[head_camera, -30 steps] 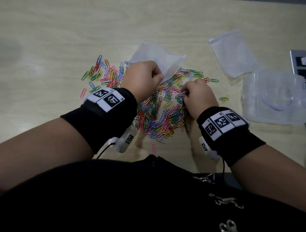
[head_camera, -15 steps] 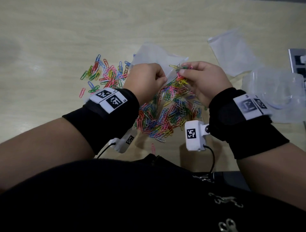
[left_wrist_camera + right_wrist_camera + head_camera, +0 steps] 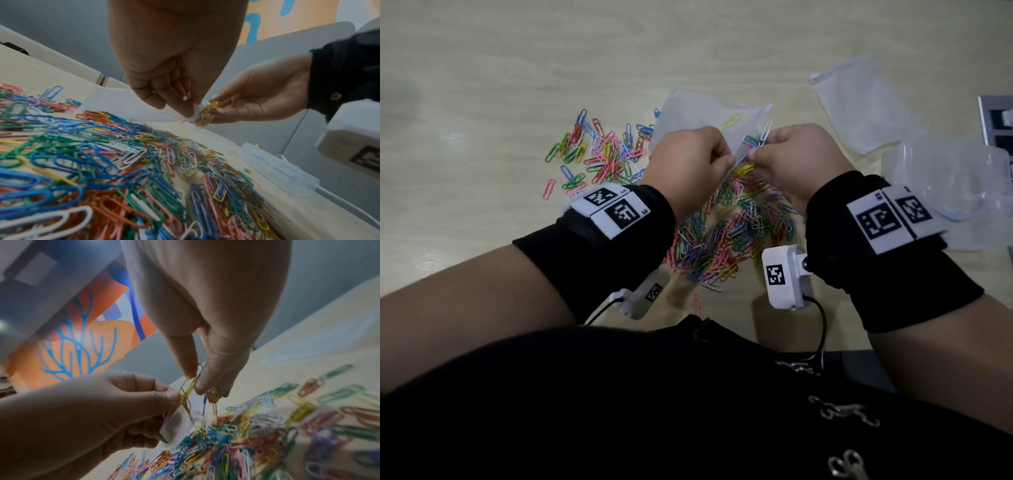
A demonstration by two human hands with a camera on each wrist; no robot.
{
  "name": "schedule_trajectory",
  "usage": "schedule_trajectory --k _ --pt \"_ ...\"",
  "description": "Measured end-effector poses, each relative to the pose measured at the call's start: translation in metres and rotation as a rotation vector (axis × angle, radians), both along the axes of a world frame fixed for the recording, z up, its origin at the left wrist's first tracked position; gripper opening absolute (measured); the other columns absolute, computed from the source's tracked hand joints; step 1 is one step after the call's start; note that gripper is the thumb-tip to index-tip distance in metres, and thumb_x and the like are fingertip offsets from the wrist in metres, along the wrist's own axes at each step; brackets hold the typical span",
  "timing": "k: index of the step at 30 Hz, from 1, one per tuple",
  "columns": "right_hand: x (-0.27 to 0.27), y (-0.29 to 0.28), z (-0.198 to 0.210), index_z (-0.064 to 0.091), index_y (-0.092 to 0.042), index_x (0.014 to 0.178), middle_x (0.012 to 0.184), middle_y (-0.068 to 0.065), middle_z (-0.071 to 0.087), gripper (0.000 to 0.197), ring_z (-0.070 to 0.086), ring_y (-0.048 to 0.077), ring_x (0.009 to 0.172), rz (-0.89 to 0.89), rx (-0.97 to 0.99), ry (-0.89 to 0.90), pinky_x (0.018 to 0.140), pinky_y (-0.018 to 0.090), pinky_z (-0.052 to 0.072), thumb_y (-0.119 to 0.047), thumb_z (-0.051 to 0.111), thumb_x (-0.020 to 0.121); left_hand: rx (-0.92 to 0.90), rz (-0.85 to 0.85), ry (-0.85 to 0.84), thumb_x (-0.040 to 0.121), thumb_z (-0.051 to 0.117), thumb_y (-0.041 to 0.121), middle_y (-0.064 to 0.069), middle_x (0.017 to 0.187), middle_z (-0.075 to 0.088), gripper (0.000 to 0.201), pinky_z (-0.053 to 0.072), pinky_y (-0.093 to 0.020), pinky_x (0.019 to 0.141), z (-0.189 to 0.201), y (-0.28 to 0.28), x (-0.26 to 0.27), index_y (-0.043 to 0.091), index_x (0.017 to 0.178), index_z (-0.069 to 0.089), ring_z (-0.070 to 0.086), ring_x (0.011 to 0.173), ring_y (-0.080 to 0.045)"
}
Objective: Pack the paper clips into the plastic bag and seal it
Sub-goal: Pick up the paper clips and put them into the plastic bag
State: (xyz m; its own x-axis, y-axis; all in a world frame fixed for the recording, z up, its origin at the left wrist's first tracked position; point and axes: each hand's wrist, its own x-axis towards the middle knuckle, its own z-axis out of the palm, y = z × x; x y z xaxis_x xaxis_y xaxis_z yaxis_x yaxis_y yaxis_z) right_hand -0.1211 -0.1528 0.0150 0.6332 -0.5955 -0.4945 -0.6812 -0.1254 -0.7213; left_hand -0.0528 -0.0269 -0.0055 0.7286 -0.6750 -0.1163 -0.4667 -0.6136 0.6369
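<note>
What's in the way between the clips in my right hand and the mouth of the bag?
Nothing visible. The right hand pinches a bunch of paper clips right at the plastic bag edge, which the left hand grips.

My head view is dim and soft, with an even overhead light that leaves a pale sheen on the table (image 3: 482, 102) at left and faint shadows under my wrists — the corners darken and the edges bow outward. In the left wrist view the paper clips (image 3: 86, 170) nearest the lens are swollen and out of focus. The right wrist view is the worst — smeared by motion blur, the right hand (image 3: 207, 321) looming huge and the clips at the right edge streaked.
</note>
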Motion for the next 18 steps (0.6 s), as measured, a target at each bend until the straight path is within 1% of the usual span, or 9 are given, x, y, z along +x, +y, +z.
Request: schedule_trajectory --k 1,3,5,9,11,12,14,15,18 --pt "0.001 0.002 0.002 0.071 -0.004 0.090 0.091 0.018 0.072 0.032 0.069 0.037 0.089 0.007 -0.034 -0.009 0.079 0.050 0.057 -0.023 0.066 0.066 0.004 -0.003 0.000 0.092 0.060 0.028 -0.005 0.084 0.072 0.015 0.048 -0.038 0.079 0.000 0.000 0.000 0.015 0.088 0.068 0.064 0.085 -0.026" --pt "0.002 0.003 0.003 0.073 -0.010 0.098 0.094 0.012 0.074 0.034 0.070 0.029 0.088 0.001 -0.095 -0.038 0.082 0.046 0.057 -0.021 0.069 0.066 0.014 -0.008 -0.008 0.092 0.060 0.027 -0.007 0.086 0.072 0.016 0.047 -0.038 0.078 0.000 -0.001 0.000 0.013 0.089 0.068 0.064 0.085 -0.027" --pt "0.002 0.003 0.003 0.074 -0.015 0.092 0.088 0.008 0.074 0.025 0.071 0.026 0.085 -0.020 -0.120 -0.057 0.083 0.045 0.057 -0.017 0.072 0.067 0.023 -0.020 -0.022 0.092 0.059 0.026 -0.007 0.087 0.071 0.016 0.045 -0.036 0.077 0.001 -0.001 -0.001 0.013 0.090 0.067 0.063 0.086 -0.026" --pt "-0.004 0.003 -0.001 0.071 -0.018 0.079 0.078 0.007 0.073 0.018 0.071 0.027 0.078 -0.090 -0.084 -0.085 0.076 0.047 0.059 -0.018 0.073 0.061 0.030 -0.058 -0.025 0.093 0.059 0.029 -0.005 0.086 0.070 0.017 0.047 -0.037 0.077 -0.002 0.000 -0.001 0.015 0.089 0.065 0.062 0.085 -0.027" --pt "-0.006 0.005 -0.003 0.069 -0.019 0.076 0.079 0.009 0.073 0.012 0.072 0.027 0.078 -0.099 -0.032 -0.092 0.077 0.046 0.060 -0.014 0.072 0.064 0.027 -0.092 -0.026 0.093 0.058 0.029 -0.003 0.084 0.069 0.015 0.042 -0.033 0.071 -0.005 0.001 -0.002 0.015 0.089 0.065 0.061 0.082 -0.025" --pt "-0.005 0.004 -0.005 0.070 -0.017 0.080 0.080 0.009 0.072 0.013 0.071 0.026 0.078 -0.107 0.002 -0.086 0.078 0.044 0.060 -0.011 0.070 0.069 0.024 -0.105 -0.027 0.093 0.058 0.028 -0.003 0.084 0.068 0.015 0.037 -0.031 0.068 -0.006 0.001 -0.002 0.015 0.089 0.065 0.059 0.080 -0.023" --pt "-0.006 0.002 -0.006 0.069 -0.004 0.102 0.085 0.009 0.068 0.023 0.069 0.023 0.080 -0.085 0.079 -0.053 0.081 0.037 0.059 0.000 0.061 0.081 0.012 -0.120 -0.029 0.094 0.057 0.028 -0.001 0.082 0.064 0.016 0.030 -0.028 0.065 -0.008 0.002 -0.003 0.014 0.091 0.064 0.054 0.076 -0.020" --pt "-0.005 0.000 -0.007 0.065 -0.001 0.112 0.092 0.012 0.068 0.029 0.069 0.024 0.086 -0.042 0.093 -0.026 0.084 0.037 0.058 0.002 0.057 0.084 0.000 -0.124 -0.024 0.095 0.056 0.027 0.000 0.081 0.062 0.016 0.028 -0.027 0.064 -0.008 0.002 -0.003 0.013 0.092 0.064 0.052 0.076 -0.019" --pt "-0.001 0.002 -0.009 0.056 -0.004 0.127 0.117 0.018 0.065 0.042 0.067 0.030 0.099 0.076 0.042 0.050 0.090 0.044 0.055 0.002 0.051 0.086 -0.076 -0.091 0.016 0.095 0.055 0.023 0.001 0.078 0.057 0.015 0.026 -0.025 0.063 -0.008 0.001 -0.004 0.010 0.094 0.062 0.049 0.074 -0.019"
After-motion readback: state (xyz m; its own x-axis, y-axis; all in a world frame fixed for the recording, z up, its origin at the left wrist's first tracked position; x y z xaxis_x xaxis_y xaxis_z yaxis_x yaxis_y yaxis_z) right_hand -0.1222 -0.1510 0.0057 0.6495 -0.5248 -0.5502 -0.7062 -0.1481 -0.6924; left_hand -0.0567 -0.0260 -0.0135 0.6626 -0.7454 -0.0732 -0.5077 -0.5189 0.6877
